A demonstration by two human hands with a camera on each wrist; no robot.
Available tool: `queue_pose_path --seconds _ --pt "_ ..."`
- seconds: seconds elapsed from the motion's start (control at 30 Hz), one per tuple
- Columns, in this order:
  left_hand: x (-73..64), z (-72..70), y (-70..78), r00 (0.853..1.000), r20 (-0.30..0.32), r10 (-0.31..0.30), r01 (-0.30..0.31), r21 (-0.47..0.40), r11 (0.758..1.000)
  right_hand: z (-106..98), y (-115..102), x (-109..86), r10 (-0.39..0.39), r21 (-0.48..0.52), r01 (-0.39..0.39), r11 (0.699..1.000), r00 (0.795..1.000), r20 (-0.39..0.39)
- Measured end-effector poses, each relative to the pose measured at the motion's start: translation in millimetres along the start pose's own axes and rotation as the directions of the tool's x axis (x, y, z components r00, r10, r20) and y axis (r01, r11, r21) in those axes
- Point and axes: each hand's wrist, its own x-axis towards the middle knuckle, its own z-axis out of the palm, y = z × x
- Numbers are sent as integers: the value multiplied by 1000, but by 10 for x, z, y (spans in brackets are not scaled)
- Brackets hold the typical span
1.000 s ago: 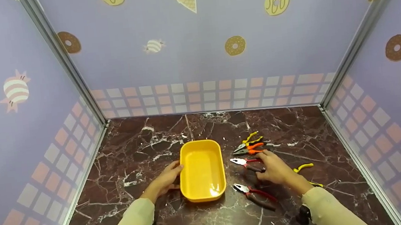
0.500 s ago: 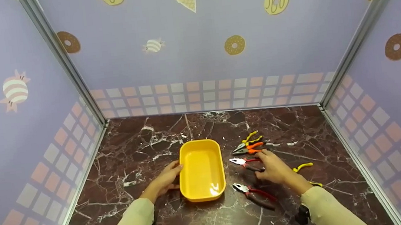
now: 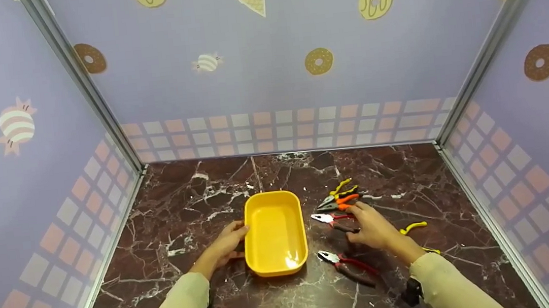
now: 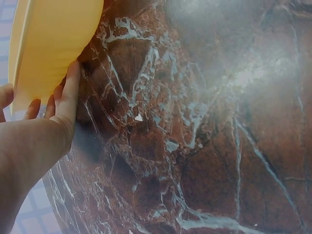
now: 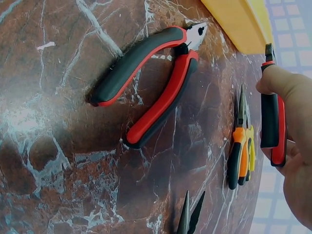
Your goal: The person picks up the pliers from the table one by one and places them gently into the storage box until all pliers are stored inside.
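My left hand [image 3: 228, 243] holds the left long side of a yellow plastic bin [image 3: 256, 265], thumb at the rim and fingers along the outer wall in the left wrist view. In my right hand [image 3: 375, 229] is a pair of pliers [image 5: 270, 119] with red-and-black handles, pinched between thumb and fingers, its metal head toward the bin. Nearer the front lies a second pair of red-and-black pliers [image 5: 165, 87], handles spread. Orange-and-black long-nose pliers [image 5: 238, 156] lie beyond the right hand, beside yellow-and-black pliers [image 3: 342, 187].
Another pair of pliers with yellow handles [image 3: 414, 226] lies partly hidden behind the right forearm; its slim tips [image 5: 187, 214] show in the right wrist view. Dark red marbled table [image 3: 196, 182] spreads underneath, with patterned lilac walls [image 3: 267, 83] at the back and sides.
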Motion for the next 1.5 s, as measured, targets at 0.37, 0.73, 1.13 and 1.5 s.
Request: queue_pose_path --seconds 0.37,0.73,1.13,1.5 --pt "-17 -34 43 999 -30 -14 13 -24 1000 -18 -15 -4 43 -1 -43 999 999 20" --pt "-16 -24 127 998 -17 -55 55 0 998 -43 -1 -1 1 1 -1 1000 1000 -8" --pt "4 -16 103 997 28 -68 69 -24 997 -98 12 24 -59 -33 58 998 998 -22" --pt "-30 -43 75 996 55 -63 67 -66 996 -121 -72 95 -33 39 34 999 999 -17"
